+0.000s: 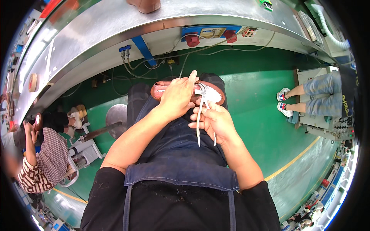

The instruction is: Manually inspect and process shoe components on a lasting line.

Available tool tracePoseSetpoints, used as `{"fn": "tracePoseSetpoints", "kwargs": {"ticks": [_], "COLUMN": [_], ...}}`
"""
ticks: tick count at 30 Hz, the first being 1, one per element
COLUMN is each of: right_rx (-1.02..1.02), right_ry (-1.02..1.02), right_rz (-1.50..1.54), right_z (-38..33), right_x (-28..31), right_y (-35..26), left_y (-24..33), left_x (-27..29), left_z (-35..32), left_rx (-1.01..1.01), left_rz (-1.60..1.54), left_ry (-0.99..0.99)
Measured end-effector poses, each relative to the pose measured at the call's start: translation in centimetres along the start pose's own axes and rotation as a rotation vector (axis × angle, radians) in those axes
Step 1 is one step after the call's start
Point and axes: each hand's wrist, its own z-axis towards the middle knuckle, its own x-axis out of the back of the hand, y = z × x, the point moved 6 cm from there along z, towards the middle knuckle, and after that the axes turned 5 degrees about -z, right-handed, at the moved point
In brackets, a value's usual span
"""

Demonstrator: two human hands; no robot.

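I see the long steel counter (115, 23) curving across the far side, above the green floor (262, 115). Near me, a shoe (216, 94) rests on my aproned lap. My left hand (177, 98) is clamped over its left part. My right hand (216, 121) is closed around metal pincers (201, 115), their jaws touching the shoe's white upper.

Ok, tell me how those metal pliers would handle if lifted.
The pliers look rigid, steel-like, so probably heavy for their size. The smooth bare handles may slip. The right hand grips them, and the loose handles could swing open.
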Motion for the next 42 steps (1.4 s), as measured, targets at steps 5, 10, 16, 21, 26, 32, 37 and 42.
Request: {"fn": "tracePoseSetpoints", "kwargs": {"ticks": [5,10,16,21,26,32,37,42], "right_rx": [0.132,0.462,0.375,0.121,0.048,0.152,0.158,0.067], "right_ry": [0.248,0.341,0.29,0.03,-0.094,0.266,0.303,0.095], "right_rz": [-0.578,-0.989,-0.538,-0.287,0.056,-0.672,-0.805,-0.648], "right_z": [0.1,0.4,-1.1,-1.0,0.5,0.0,-0.2,-0.5], "right_x": [-0.3,-0.4,1.1,0.9,0.5,-0.8,-0.8,1.2], "right_y": [-0.4,-0.8,-5.1,-1.7,-0.2,-0.6,-0.2,-1.6], "left_y": [0.0,0.3,0.6,0.4,0.1,1.1,1.5,1.3], "left_x": [0.1,0.0,0.4,0.2,-0.1,0.6,0.2,-0.2], "left_z": [-0.1,0.1,-0.2,0.1,0.0,-0.1,-0.3,-0.8], "left_rx": [0.004,0.0,0.029,0.025,-0.04,0.007,-0.111,-0.158], "left_rz": [0.003,0.007,0.016,0.031,0.1,0.084,0.145,0.187], "left_ry": [-0.011,-0.014,-0.015,-0.008,0.043,-0.031,0.008,-0.012]}}
